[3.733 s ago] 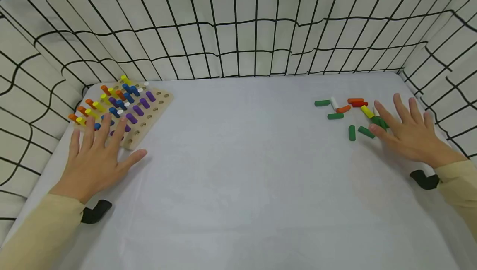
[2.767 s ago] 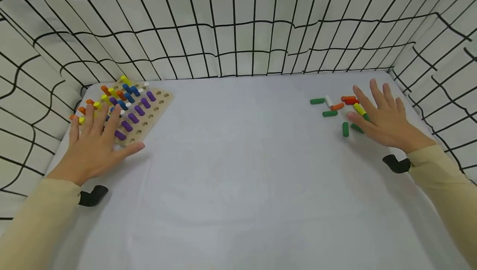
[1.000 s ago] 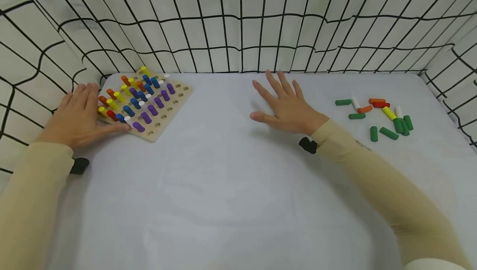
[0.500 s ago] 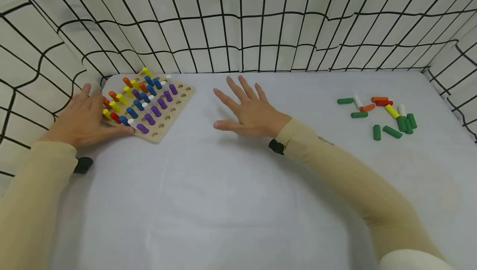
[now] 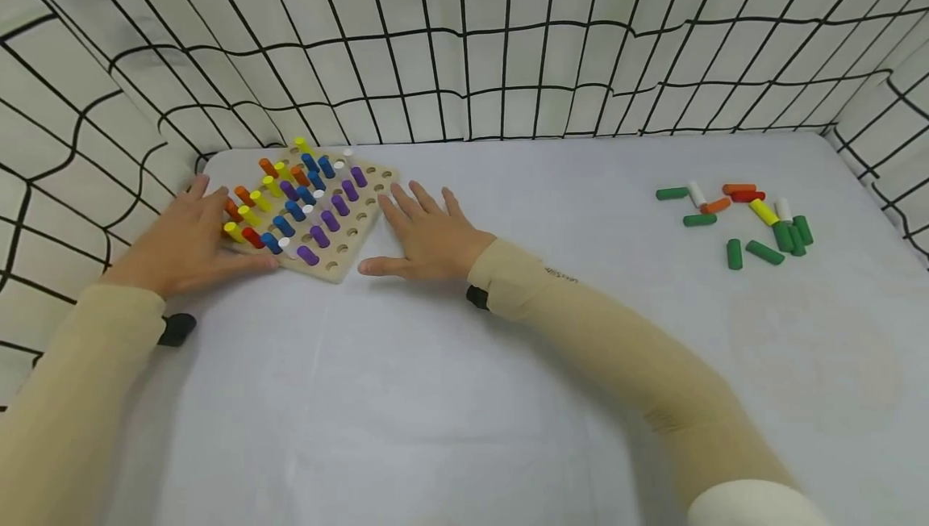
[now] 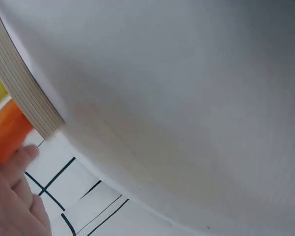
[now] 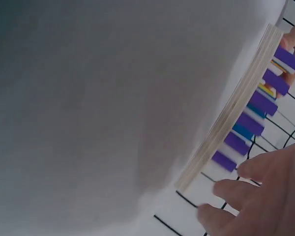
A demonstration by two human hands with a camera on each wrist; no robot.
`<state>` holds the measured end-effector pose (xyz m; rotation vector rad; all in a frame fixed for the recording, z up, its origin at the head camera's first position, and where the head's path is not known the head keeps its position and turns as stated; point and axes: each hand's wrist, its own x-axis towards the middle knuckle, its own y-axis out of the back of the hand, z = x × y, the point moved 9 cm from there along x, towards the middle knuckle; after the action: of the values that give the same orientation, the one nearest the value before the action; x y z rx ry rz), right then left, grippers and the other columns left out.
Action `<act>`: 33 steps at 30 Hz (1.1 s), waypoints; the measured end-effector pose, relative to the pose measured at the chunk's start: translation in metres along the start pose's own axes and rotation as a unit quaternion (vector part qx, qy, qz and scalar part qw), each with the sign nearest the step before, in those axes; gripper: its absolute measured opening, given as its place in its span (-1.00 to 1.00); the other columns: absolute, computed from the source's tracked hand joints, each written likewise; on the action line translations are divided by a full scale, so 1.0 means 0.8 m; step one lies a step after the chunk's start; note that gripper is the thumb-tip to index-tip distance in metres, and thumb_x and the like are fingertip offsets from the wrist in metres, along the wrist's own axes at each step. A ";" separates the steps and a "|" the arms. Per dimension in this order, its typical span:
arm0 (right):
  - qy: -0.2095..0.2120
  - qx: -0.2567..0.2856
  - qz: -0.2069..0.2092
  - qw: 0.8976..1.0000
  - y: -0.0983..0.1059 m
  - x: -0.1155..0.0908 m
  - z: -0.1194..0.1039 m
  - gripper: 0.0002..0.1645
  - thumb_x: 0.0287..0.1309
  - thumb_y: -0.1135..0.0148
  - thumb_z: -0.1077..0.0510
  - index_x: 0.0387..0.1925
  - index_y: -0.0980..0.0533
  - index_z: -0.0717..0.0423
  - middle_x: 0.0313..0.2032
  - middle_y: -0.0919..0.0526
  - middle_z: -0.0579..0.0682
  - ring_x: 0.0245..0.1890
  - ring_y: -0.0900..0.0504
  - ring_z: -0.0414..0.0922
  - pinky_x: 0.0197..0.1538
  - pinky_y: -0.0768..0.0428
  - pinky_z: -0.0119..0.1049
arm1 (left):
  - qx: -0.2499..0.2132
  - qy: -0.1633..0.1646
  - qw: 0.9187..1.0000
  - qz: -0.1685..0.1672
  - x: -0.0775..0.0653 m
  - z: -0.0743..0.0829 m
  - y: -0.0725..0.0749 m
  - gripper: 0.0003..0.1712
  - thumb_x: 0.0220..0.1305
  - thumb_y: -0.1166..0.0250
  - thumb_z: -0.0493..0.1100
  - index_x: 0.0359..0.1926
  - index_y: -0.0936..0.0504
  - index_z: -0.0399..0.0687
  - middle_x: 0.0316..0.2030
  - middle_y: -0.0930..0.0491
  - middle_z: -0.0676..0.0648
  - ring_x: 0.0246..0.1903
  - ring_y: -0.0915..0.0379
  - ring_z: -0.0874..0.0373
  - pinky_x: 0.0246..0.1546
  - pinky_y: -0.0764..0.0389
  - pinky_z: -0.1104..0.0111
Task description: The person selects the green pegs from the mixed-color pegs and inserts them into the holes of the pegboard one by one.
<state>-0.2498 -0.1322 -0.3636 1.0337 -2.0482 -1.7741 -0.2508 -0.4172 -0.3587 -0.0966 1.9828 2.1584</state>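
Observation:
A wooden pegboard (image 5: 337,265) sits at the back left of the table, with rows of orange, yellow, red, blue, white and purple pegs upright in its holes. My left hand (image 5: 170,248) is against its left corner, thumb stretched along the front edge and fingers along the left side. In the left wrist view, fingertips lie beside an orange peg (image 6: 11,129) near the board's end. My right hand (image 5: 435,245) has its fingers spread just at the board's right edge and holds nothing. The right wrist view shows those fingers close to a row of purple pegs (image 7: 250,123).
Several loose pegs lie in a group at the right of the white-covered table (image 5: 464,397), among them green pegs (image 5: 764,252), a yellow peg (image 5: 762,212) and a red peg (image 5: 747,197). A black wire grid fence (image 5: 464,34) with white behind it borders the table.
My right hand has swept left from the loose pegs to the board's right side. My left hand has moved to the board's left corner, and the board has lately shifted slightly right with it.

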 end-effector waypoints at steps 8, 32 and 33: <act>0.000 -0.008 -0.027 1.000 -0.007 0.007 -0.019 0.31 0.28 0.25 -0.71 0.68 0.36 -0.03 0.70 0.34 0.01 0.72 0.33 0.05 0.69 0.25 0.27 | -0.005 -0.013 0.999 -0.041 0.005 0.007 -0.007 0.54 0.08 -0.32 0.60 0.65 0.25 -0.26 0.62 0.35 -0.47 0.61 0.52 -0.46 0.39 0.07 -0.54; -0.052 -0.016 -0.022 0.998 -0.016 0.012 -0.020 0.43 0.19 0.17 -0.75 0.67 0.23 0.15 0.68 0.23 0.22 0.70 0.17 0.17 0.67 -0.05 0.23 | 0.076 -0.029 0.992 -0.099 0.017 -0.004 -0.030 0.41 0.25 -0.05 0.64 0.64 0.43 -0.13 0.63 0.45 -0.40 0.58 0.68 -0.48 0.45 0.27 -0.49; -0.049 -0.021 -0.020 0.998 -0.016 0.012 -0.020 0.44 0.19 0.17 -0.76 0.67 0.22 0.16 0.68 0.22 0.22 0.71 0.18 0.15 0.66 -0.07 0.23 | 0.083 -0.030 0.991 -0.101 0.016 -0.004 -0.031 0.38 0.27 -0.02 0.65 0.64 0.35 -0.18 0.63 0.44 -0.39 0.58 0.67 -0.48 0.45 0.27 -0.49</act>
<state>-0.2427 -0.1513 -0.3742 1.0027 -2.0505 -1.9141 -0.2588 -0.4170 -0.3858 -0.1951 2.0140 1.8453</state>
